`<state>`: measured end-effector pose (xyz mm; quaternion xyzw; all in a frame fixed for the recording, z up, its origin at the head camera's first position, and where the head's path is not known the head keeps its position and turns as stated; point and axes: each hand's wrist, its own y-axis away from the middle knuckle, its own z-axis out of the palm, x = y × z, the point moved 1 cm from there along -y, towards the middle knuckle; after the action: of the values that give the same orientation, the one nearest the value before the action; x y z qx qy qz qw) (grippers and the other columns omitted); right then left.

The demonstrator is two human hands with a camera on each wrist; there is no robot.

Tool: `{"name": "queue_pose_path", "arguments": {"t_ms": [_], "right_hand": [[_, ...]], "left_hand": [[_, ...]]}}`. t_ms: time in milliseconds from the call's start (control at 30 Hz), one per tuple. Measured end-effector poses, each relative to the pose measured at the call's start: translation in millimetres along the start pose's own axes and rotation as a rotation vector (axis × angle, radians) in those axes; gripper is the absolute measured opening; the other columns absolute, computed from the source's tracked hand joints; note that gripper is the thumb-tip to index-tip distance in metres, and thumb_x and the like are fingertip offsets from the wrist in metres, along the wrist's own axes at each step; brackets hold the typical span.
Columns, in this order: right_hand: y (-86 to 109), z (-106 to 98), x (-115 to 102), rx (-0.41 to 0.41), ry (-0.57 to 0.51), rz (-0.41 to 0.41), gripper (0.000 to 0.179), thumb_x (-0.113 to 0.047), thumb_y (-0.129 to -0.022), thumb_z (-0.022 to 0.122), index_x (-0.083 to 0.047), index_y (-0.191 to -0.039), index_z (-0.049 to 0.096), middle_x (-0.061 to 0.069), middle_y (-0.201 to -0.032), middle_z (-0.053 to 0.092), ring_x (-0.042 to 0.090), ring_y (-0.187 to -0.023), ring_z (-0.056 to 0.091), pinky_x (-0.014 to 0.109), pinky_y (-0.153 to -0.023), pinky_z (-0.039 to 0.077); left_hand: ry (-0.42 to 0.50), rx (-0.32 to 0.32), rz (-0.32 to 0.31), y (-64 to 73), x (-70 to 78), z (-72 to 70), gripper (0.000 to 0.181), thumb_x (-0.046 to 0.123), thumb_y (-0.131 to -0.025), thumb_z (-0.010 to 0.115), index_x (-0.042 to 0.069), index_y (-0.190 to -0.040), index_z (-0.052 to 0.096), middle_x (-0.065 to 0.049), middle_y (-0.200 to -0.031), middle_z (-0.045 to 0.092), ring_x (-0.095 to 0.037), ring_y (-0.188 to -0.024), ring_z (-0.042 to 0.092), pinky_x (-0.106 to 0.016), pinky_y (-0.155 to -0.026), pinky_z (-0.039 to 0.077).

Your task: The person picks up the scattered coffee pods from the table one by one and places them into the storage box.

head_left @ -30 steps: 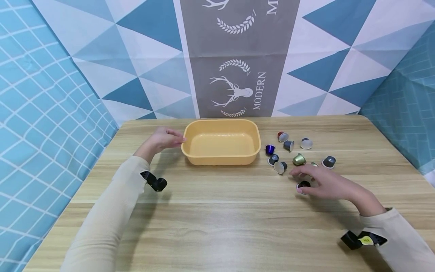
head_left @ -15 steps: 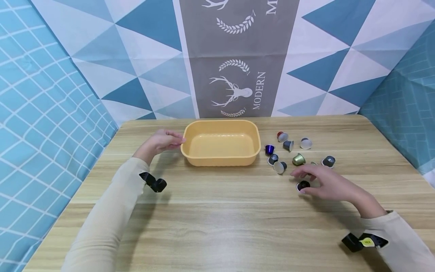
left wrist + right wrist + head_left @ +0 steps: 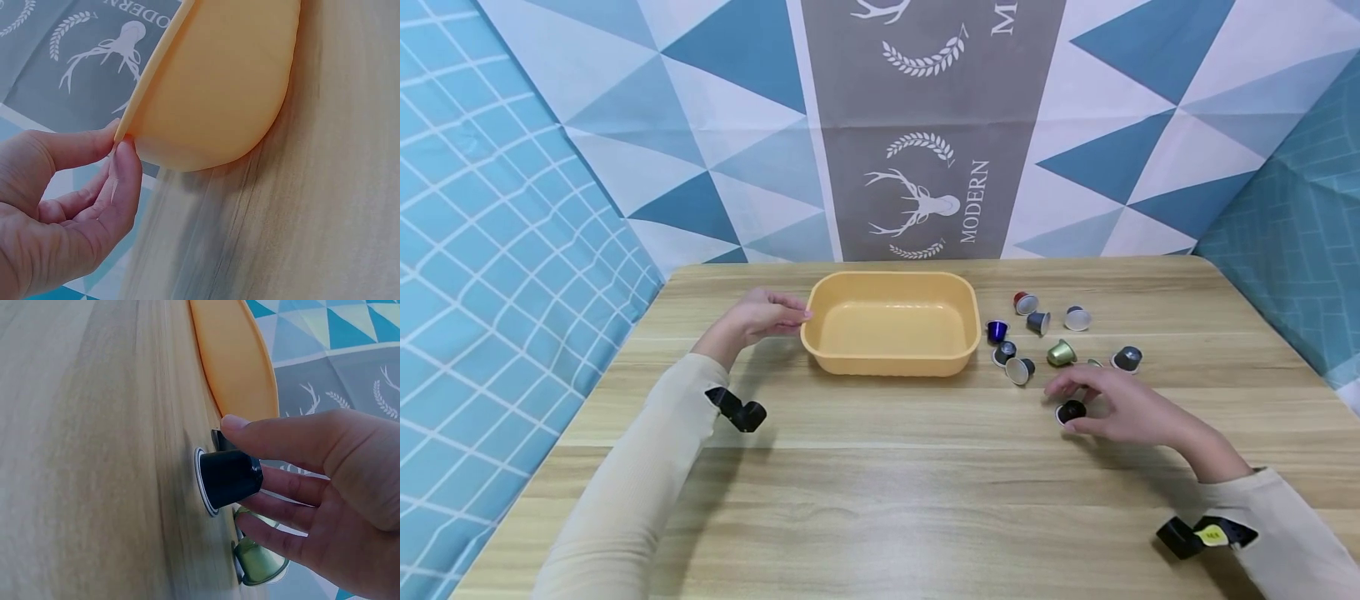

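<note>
My left hand [image 3: 756,319] pinches the left rim of a yellow-orange plastic basin [image 3: 891,365] between thumb and fingers. In the left wrist view, thumb and forefinger meet on the basin's rim [image 3: 150,81]. Over on the right, my right hand [image 3: 1123,406] is spread around a black coffee capsule [image 3: 1072,410], which stands on its wide rim on the table. The right wrist view has the thumb apart from the black capsule [image 3: 230,478], with the other fingers loosely bent beyond it. Whether those fingers touch it cannot be told.
Several more coffee capsules lie between basin and right hand, among them a red one [image 3: 1025,303], a blue one [image 3: 997,331] and a green one [image 3: 1062,353]. A dark grey capsule [image 3: 1127,359] stands beyond the right hand. Patterned cloth [image 3: 925,125] backs the wooden table [image 3: 880,492].
The basin has shifted slightly toward me, with my left hand still on its rim. My right hand has stayed nearly still around the black capsule.
</note>
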<state>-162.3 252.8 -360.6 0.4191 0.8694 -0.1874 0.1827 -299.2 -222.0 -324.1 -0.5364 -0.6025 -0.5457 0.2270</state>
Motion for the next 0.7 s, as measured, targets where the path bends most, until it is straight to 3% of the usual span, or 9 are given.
{"name": "queue_pose_path", "arguments": {"t_ms": [300,567,700], "right_hand": [[0.5,1.5,4.8,0.000,-0.054,-0.013,0.039,-0.013,-0.074,0.082,-0.013,-0.109,0.065,-0.003,-0.100,0.067,0.001,-0.089,0.059,0.020,-0.073,0.055],[2.5,1.9,6.5,-0.003,-0.069,-0.023,0.038,-0.016,-0.075,0.082,-0.013,-0.109,0.064,-0.003,-0.101,0.067,-0.001,-0.091,0.058,0.020,-0.073,0.055],[3.2,2.4,7.0,0.000,-0.076,-0.025,0.038,-0.016,-0.075,0.082,-0.013,-0.108,0.064,-0.003,-0.101,0.067,-0.003,-0.091,0.058,0.020,-0.072,0.055]], "left_hand": [[0.002,0.017,-0.005,5.8,-3.9,1.7,0.044,0.013,-0.091,0.066,-0.007,-0.127,0.053,0.009,-0.080,0.067,-0.005,-0.073,0.066,-0.026,-0.087,0.057],[0.043,0.008,0.015,12.5,-6.7,5.4,0.032,0.008,-0.091,0.064,-0.006,-0.118,0.056,0.009,-0.075,0.066,-0.004,-0.070,0.065,-0.020,-0.076,0.058],[0.055,0.001,0.027,15.1,-9.6,5.9,0.028,0.008,-0.091,0.065,-0.005,-0.115,0.057,0.009,-0.075,0.067,-0.004,-0.071,0.066,-0.022,-0.080,0.059]]}}
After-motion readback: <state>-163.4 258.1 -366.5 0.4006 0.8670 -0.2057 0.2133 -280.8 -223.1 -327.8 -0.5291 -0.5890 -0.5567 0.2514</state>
